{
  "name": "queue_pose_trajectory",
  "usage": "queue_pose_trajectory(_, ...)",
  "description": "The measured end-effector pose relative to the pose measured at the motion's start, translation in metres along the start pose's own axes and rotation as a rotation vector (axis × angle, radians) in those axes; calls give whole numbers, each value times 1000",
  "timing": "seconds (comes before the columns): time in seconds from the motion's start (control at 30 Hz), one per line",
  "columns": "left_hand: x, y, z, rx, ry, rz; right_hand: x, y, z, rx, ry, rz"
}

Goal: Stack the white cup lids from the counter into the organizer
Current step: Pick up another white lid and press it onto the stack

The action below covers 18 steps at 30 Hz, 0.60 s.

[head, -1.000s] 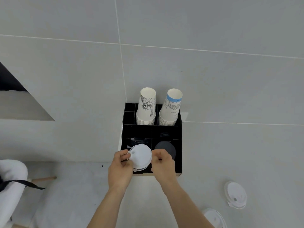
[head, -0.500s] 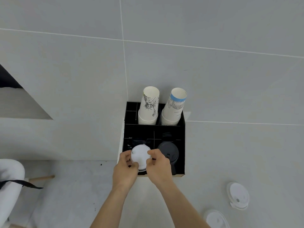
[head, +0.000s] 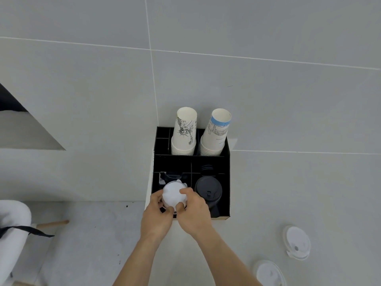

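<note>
Since the earlier frame we saw both hands drop lower and closer together over the organizer (head: 226, 153), front-left slot. Left hand (head: 157, 218) and right hand (head: 193, 213) each had a grip pinching the white lid (head: 172, 194) at its rim, lid sitting at the slot's mouth beside the black lids (head: 208, 190). Two spare lids (head: 296, 242) stayed on the tabletop (head: 288, 182), right; the nearer one was cut off by the frame edge. We couldn't tell what lay under the held lid: hands hid it. Cups (head: 184, 131) stood at the back.
</note>
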<state>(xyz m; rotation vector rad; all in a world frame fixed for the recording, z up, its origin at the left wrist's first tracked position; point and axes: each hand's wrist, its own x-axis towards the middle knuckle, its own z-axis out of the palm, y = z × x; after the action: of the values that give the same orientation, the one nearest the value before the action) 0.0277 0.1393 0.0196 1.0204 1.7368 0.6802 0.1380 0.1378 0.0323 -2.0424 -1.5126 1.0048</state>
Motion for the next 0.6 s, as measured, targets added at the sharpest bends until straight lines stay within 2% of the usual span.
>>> queue_pose_trajectory(0.2, -12, 0, -4, 4, 110, 101, -8, 12, -19, 180, 100, -38)
queue_pose_trajectory(0.3, -26, -3, 3, 10, 118, 109, -19, 36, -39, 332, 150, 45)
queue_pose_trajectory(0.4, -46, -7, 23, 55, 51, 89, -36, 72, -60, 393, 184, 193)
queue_pose_trajectory(0.6, -90, -16, 79, 176, -136, 80, -81, 145, -97, 335, 256, 397)
